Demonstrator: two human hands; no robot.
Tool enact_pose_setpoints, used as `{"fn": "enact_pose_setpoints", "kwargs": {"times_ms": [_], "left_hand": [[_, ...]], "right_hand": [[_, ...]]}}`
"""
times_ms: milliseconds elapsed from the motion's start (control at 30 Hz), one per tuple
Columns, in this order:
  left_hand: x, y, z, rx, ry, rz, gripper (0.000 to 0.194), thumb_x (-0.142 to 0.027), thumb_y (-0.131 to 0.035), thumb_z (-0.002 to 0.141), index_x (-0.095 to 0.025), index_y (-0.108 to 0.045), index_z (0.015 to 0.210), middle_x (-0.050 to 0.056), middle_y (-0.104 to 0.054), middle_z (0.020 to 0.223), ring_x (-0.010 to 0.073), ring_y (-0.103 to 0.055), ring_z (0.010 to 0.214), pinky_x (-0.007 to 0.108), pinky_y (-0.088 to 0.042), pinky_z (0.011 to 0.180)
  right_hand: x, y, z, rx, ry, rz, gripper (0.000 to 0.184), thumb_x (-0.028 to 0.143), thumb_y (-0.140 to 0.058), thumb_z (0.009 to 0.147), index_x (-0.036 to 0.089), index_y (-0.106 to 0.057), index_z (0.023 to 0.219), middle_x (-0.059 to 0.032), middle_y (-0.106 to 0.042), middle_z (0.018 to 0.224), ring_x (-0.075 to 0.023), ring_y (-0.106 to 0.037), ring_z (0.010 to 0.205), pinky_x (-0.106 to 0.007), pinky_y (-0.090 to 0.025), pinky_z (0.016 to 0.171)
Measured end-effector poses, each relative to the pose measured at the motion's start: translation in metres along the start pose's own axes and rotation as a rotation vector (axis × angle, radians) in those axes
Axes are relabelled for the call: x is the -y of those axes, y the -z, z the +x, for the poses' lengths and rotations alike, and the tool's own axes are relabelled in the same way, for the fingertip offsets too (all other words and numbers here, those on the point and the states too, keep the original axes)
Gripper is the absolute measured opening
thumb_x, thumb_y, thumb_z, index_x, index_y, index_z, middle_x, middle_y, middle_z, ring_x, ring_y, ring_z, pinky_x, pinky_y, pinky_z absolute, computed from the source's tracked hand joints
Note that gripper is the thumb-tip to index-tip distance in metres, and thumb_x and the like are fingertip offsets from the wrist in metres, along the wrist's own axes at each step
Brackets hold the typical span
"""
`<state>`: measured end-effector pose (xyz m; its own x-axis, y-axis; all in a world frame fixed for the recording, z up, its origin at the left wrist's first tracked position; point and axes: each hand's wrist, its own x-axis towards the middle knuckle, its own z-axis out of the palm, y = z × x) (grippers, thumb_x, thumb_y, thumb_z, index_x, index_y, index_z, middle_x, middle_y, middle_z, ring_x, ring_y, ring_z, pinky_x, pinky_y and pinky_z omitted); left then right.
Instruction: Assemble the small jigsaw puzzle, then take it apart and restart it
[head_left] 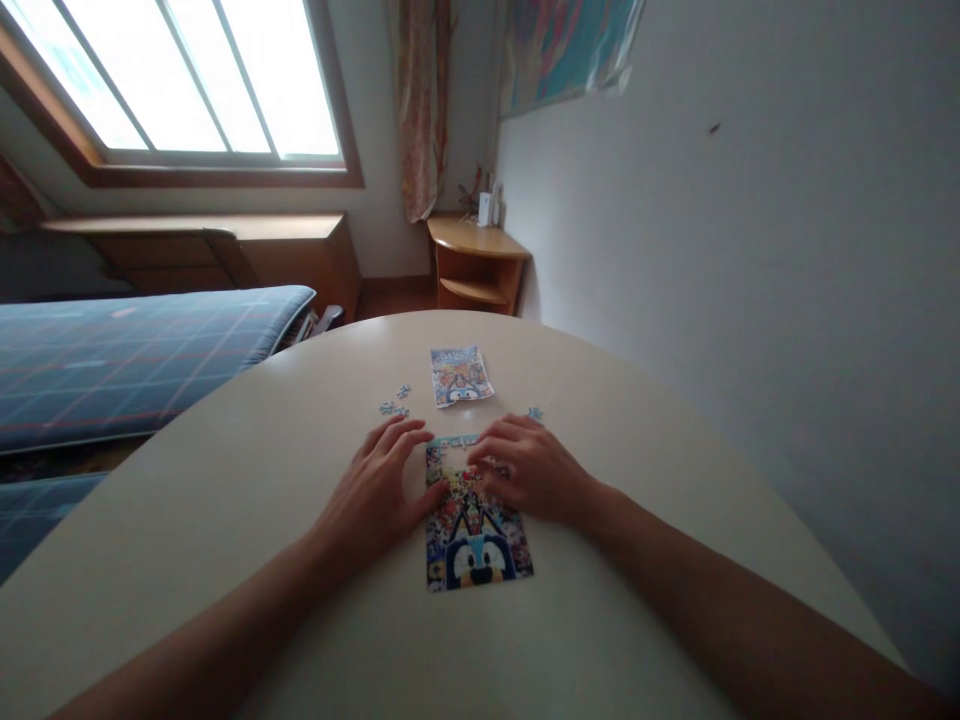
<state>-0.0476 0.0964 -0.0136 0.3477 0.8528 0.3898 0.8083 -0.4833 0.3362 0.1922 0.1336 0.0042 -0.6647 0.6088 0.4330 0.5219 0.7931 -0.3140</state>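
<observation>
A jigsaw puzzle (480,556) lies flat on the table, showing a blue cartoon dog's face at its near edge. Near its far end a gap shows the pale surface, with a joined strip of pieces beyond. My left hand (384,472) rests at the puzzle's left side, fingers apart, thumb on its edge. Over the upper right part, my right hand (534,470) has its fingers curled together by the gap; whatever they pinch is hidden. Several loose puzzle pieces (394,409) lie beyond my left hand. Another loose piece (535,413) is just past my right knuckles.
A printed picture sheet (460,376) with the same dog lies farther back on the round white table (315,640). To the left is a bed with a blue plaid mattress (150,350). A wall (750,300) runs along the right; a wooden corner shelf (480,240) stands behind.
</observation>
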Motion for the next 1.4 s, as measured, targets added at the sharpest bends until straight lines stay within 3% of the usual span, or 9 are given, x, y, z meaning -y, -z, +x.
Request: {"fn": "enact_pose_setpoints", "kwargs": {"times_ms": [100, 167, 233, 467, 700, 933, 1133, 1300, 1400], "left_hand": [[0.01, 0.003, 0.003, -0.089, 0.051, 0.028, 0.036, -0.035, -0.065, 0.087, -0.021, -0.057, 0.119, 0.01, -0.061, 0.13, 0.0313, -0.051, 0.124, 0.053, -0.047, 0.103], [0.02, 0.006, 0.006, -0.154, 0.106, 0.089, 0.03, -0.029, -0.059, 0.09, -0.021, -0.057, 0.118, 0.01, -0.062, 0.127, 0.031, -0.056, 0.117, 0.053, -0.048, 0.1], [0.031, 0.008, 0.008, -0.19, 0.183, 0.159, 0.031, -0.028, -0.057, 0.089, -0.02, -0.058, 0.119, 0.011, -0.062, 0.127, 0.0321, -0.057, 0.115, 0.052, -0.047, 0.1], [0.038, 0.01, 0.009, -0.117, 0.263, 0.271, 0.034, -0.034, -0.053, 0.091, -0.017, -0.059, 0.12, 0.012, -0.069, 0.114, 0.0324, -0.061, 0.109, 0.046, -0.051, 0.094], [0.03, 0.031, 0.001, 0.037, 0.269, 0.374, 0.026, -0.034, -0.047, 0.095, -0.022, -0.066, 0.107, 0.009, -0.069, 0.111, 0.0298, -0.064, 0.103, 0.038, -0.055, 0.073], [0.029, 0.031, 0.0, 0.053, 0.158, 0.34, 0.028, -0.026, -0.042, 0.097, -0.022, -0.069, 0.103, 0.008, -0.07, 0.109, 0.0267, -0.065, 0.098, 0.036, -0.056, 0.071], [0.025, 0.025, 0.003, 0.109, 0.028, 0.174, 0.033, -0.017, -0.041, 0.094, -0.026, -0.069, 0.11, 0.003, -0.07, 0.119, 0.0236, -0.063, 0.109, 0.038, -0.056, 0.085], [0.021, 0.021, 0.004, 0.032, 0.175, 0.194, 0.023, -0.034, -0.049, 0.096, -0.027, -0.068, 0.105, 0.002, -0.072, 0.112, 0.0246, -0.065, 0.103, 0.038, -0.055, 0.083], [0.02, 0.021, 0.005, 0.03, 0.26, 0.16, 0.022, -0.033, -0.049, 0.095, -0.026, -0.066, 0.108, 0.003, -0.072, 0.105, 0.0251, -0.065, 0.099, 0.038, -0.054, 0.083]], "right_hand": [[-0.019, 0.004, -0.001, -0.194, -0.318, -0.142, 0.017, 0.012, -0.057, 0.084, 0.019, -0.067, 0.095, -0.0067, -0.069, 0.094, -0.0225, -0.059, 0.092, -0.037, -0.046, 0.086], [-0.032, 0.005, -0.003, -0.231, -0.473, -0.244, 0.02, 0.018, -0.058, 0.084, 0.018, -0.067, 0.103, -0.0095, -0.068, 0.101, -0.0252, -0.058, 0.096, -0.04, -0.046, 0.088], [-0.041, 0.004, -0.006, -0.215, -0.541, -0.308, 0.019, 0.024, -0.061, 0.085, 0.018, -0.068, 0.101, -0.0111, -0.068, 0.103, -0.0264, -0.058, 0.096, -0.04, -0.046, 0.089], [-0.039, 0.001, -0.005, -0.135, -0.488, -0.237, 0.017, 0.024, -0.056, 0.091, 0.018, -0.07, 0.098, -0.0101, -0.067, 0.1, -0.0246, -0.058, 0.097, -0.039, -0.045, 0.092], [-0.034, 0.005, -0.003, -0.12, -0.504, -0.197, 0.015, 0.022, -0.056, 0.09, 0.019, -0.07, 0.096, -0.0085, -0.067, 0.1, -0.0242, -0.058, 0.098, -0.039, -0.046, 0.091], [-0.034, 0.003, -0.003, -0.127, -0.5, -0.198, 0.015, 0.02, -0.056, 0.09, 0.019, -0.071, 0.095, -0.0091, -0.067, 0.098, -0.0247, -0.058, 0.098, -0.039, -0.045, 0.091], [-0.034, 0.004, -0.002, -0.11, -0.492, -0.187, 0.016, 0.019, -0.056, 0.09, 0.019, -0.071, 0.096, -0.0083, -0.067, 0.099, -0.0232, -0.057, 0.098, -0.037, -0.044, 0.094], [-0.032, 0.005, -0.002, -0.09, -0.515, -0.186, 0.017, 0.019, -0.055, 0.091, 0.019, -0.071, 0.097, -0.0084, -0.067, 0.101, -0.0233, -0.057, 0.099, -0.035, -0.043, 0.094], [-0.032, 0.004, -0.002, -0.093, -0.513, -0.189, 0.017, 0.019, -0.055, 0.091, 0.019, -0.071, 0.097, -0.0084, -0.067, 0.101, -0.0235, -0.057, 0.1, -0.036, -0.043, 0.095]]}}
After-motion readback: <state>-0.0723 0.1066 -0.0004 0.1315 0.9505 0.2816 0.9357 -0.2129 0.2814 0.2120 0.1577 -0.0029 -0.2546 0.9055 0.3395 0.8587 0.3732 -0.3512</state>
